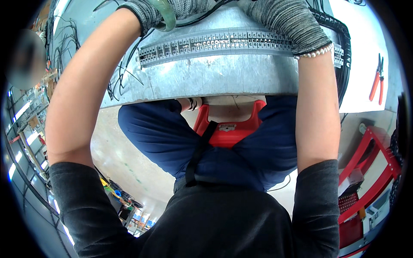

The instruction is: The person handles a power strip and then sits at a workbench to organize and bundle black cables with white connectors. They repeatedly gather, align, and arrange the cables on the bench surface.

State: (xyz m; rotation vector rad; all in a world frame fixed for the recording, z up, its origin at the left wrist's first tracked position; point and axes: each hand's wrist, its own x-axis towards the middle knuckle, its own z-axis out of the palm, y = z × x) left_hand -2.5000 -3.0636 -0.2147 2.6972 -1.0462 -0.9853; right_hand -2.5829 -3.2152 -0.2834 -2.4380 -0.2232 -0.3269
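Observation:
My left hand (189,7), in a grey knit glove, reaches in at the top edge beside a black cable (202,18). My right hand (286,23), gloved alike, extends over the right part of a long terminal block strip (215,42). The picture's upper edge cuts off both hands, so their fingers and anything in them are hidden. The strip has rows of metal screw contacts and lies across a grey metal panel (215,75). A green bangle (167,15) circles my left wrist; a pearl bracelet (316,53) is on my right.
A thick black wire bundle (344,47) bends down the panel's right side. Red-handled pliers (377,84) lie on a white sheet (365,38) at right. Loose black wires (120,81) stick out at left. Below are a red plastic stool (230,135) and a red metal frame (372,172).

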